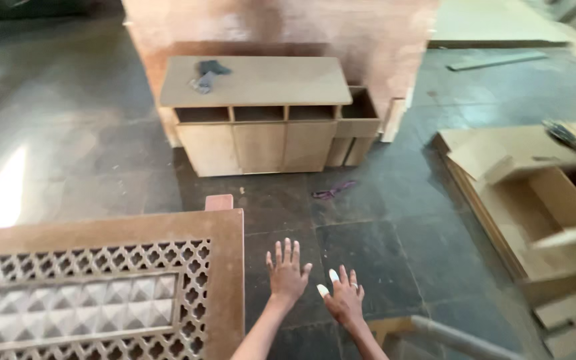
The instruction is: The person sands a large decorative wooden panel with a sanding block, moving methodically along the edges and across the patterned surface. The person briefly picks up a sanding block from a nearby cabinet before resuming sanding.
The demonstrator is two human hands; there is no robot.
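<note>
Two hands of mine hang in the air over the dark stone floor [381,247], both open, fingers spread, palms down, holding nothing. My left hand [287,272] is just beside my right hand [343,298], the two close but not touching. Two fingertips of the right hand wear white caps [333,275], and there is a ring on one finger.

Nearest to my left hand, just off to its left, is one carved wooden lattice panel [101,287] with a plain frame; its right edge stands near my left wrist, apart from it. One small reddish block [219,202] peeps over that panel's top edge, ahead of my left hand.

Well ahead of both hands stands one low plywood cabinet [261,113] with three open slots under its top and three door fronts below. One grey rag [207,75] lies on its top. Between the cabinet and my hands, one purple scrap [331,192] lies on the floor.

Off to the right of my right hand, well apart, sits a stack of plywood boards and an open box [535,193]. One pale bar [458,337] runs just below my right wrist.
</note>
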